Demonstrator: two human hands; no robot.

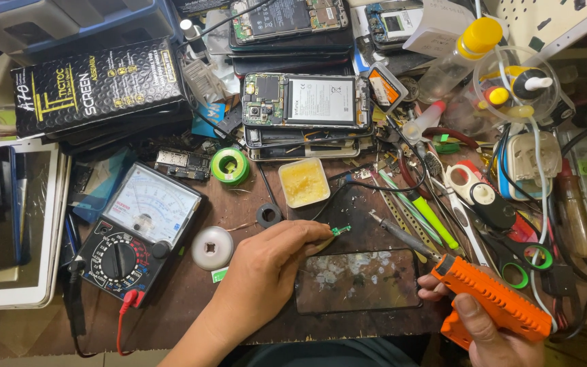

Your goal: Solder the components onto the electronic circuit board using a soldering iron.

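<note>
Both hands set: left hand (pixel 266 268) pinches tiny green circuit part (pixel 340 230) in its fingertips, right hand (pixel 473 319) fist-grips orange-handled soldering iron (pixel 470 285), tip short of it, joint not made.

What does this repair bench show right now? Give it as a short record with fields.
left hand: pinches a small green part at its fingertips, above the bench
right hand: wrapped around the grip of an orange soldering iron, metal tip aimed toward the green part
under the hands: dark glass panel, smeared white
left of hands: analog multimeter, solder spool
behind: yellow flux tin, opened phones, green wire reel
right side: tweezers, scissors, bottles, cables in a heap
</note>
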